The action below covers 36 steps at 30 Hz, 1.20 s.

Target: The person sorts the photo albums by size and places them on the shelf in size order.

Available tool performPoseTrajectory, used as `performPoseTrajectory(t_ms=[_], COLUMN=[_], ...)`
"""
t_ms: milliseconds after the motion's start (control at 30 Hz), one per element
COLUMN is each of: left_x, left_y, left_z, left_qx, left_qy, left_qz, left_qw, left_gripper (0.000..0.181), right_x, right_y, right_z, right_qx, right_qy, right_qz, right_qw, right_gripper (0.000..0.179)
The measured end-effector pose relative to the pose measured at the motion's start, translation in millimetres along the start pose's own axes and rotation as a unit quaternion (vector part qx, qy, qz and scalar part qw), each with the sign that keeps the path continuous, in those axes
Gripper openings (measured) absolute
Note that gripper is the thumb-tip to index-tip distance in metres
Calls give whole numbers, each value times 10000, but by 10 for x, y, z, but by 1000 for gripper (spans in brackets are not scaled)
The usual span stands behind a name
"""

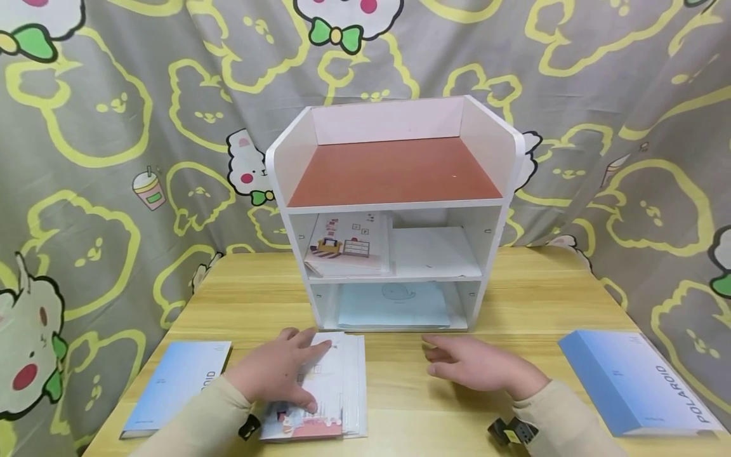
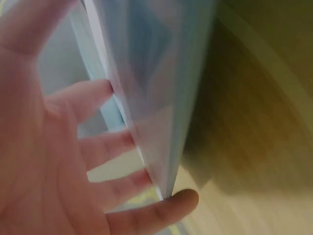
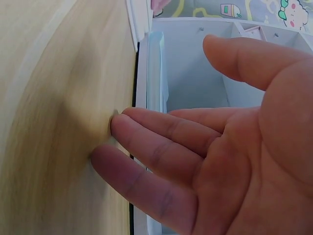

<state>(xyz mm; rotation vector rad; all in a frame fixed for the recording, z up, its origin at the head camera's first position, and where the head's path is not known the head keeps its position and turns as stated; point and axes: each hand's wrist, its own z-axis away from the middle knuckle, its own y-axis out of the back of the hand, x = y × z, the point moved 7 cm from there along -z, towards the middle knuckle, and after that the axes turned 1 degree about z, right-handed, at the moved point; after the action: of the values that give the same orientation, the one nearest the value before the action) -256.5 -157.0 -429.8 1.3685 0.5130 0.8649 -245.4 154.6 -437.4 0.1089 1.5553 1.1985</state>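
My left hand (image 1: 282, 371) lies spread over a small stack of thin booklets (image 1: 328, 422) with a pink illustrated cover, on the table in front of the shelf's left side. In the left wrist view the fingertips meet the edge of the booklets (image 2: 151, 98), fingers apart. My right hand (image 1: 476, 365) holds nothing; its fingers are extended, low at the tabletop, just in front of the white shelf unit (image 1: 394, 204). The right wrist view shows the fingertips (image 3: 120, 122) right by the wood, close to the shelf's bottom edge.
Illustrated booklets (image 1: 348, 244) and a white one (image 1: 434, 251) lie on the middle shelf. Light blue booklets with a whale (image 1: 394, 304) are on the bottom shelf. A blue Polaroid book (image 1: 177, 384) lies at left, a thicker blue Polaroid box (image 1: 636, 381) at right. Patterned curtains (image 1: 114, 127) surround the table.
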Motion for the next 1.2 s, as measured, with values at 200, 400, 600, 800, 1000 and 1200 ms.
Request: performPoseTrajectory(t_ms=[200, 400, 600, 800, 1000, 1200], left_x=[200, 394, 576, 775, 999, 1160], left_y=[-12, -32, -34, -54, -81, -86], left_z=[-133, -254, -383, -533, -686, -802], left_qx=[200, 149, 203, 202, -37, -53], left_qy=[-114, -206, -270, -227, -184, -153], left_qz=[-242, -441, -769, -942, -990, -1029], left_qw=[9994, 9987, 9965, 9951, 9949, 9946], left_gripper=[108, 108, 110, 113, 113, 111], right_x=[-10, -25, -24, -17, -11, -36], right_y=[2, 12, 12, 24, 35, 72], right_z=[-4, 3, -3, -29, -51, -14], right_qx=[12, 20, 51, 246, 413, 390], right_qy=[-54, -91, -72, 50, 148, 156], right_qz=[69, 77, 94, 162, 149, 443], right_qw=[10000, 9999, 9999, 9996, 9989, 9981], right_gripper=[71, 70, 68, 63, 58, 57])
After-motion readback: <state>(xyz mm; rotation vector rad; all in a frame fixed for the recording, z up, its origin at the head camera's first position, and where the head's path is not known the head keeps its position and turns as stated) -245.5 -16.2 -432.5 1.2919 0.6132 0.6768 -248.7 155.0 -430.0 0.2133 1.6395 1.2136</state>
